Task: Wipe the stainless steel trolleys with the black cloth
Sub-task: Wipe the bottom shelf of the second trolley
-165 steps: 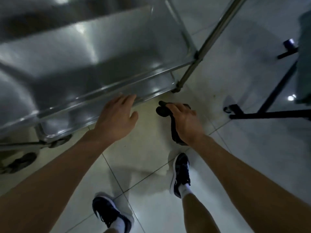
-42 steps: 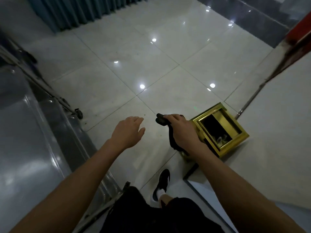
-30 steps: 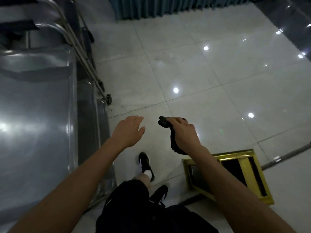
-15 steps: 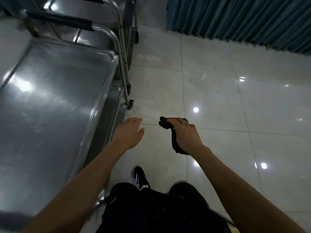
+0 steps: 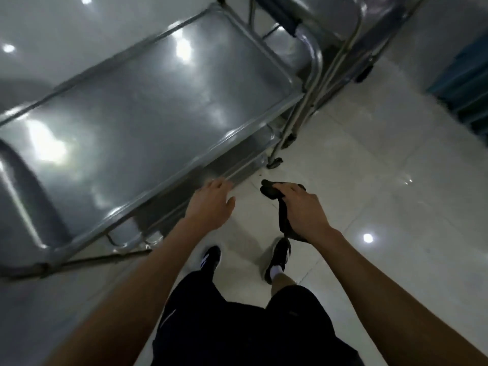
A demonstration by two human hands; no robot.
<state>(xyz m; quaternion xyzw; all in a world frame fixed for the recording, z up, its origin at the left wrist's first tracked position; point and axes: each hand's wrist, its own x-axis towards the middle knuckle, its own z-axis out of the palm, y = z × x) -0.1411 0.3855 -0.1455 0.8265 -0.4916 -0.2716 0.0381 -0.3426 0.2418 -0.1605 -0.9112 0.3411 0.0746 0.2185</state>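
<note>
A stainless steel trolley (image 5: 148, 107) fills the upper left, its shiny top shelf tilted across the view, with lower shelves showing under its near edge. My right hand (image 5: 303, 210) grips the black cloth (image 5: 282, 220), which hangs bunched below my fingers, over the floor just right of the trolley's near edge. My left hand (image 5: 211, 202) hovers with relaxed fingers just in front of that near edge and holds nothing. A second steel trolley (image 5: 340, 25) stands behind the first at the top right.
White glossy floor tiles (image 5: 383, 180) spread to the right. A teal curtain (image 5: 464, 83) hangs at the far right edge. The trolley's leg and caster (image 5: 276, 162) stand just beyond my hands. My black shoes (image 5: 280, 257) are below.
The view has swung left, from open floor back to the trolley, which now lies straight ahead of my hands. My right hand still holds the cloth; my left hand has come close to the trolley's edge.
</note>
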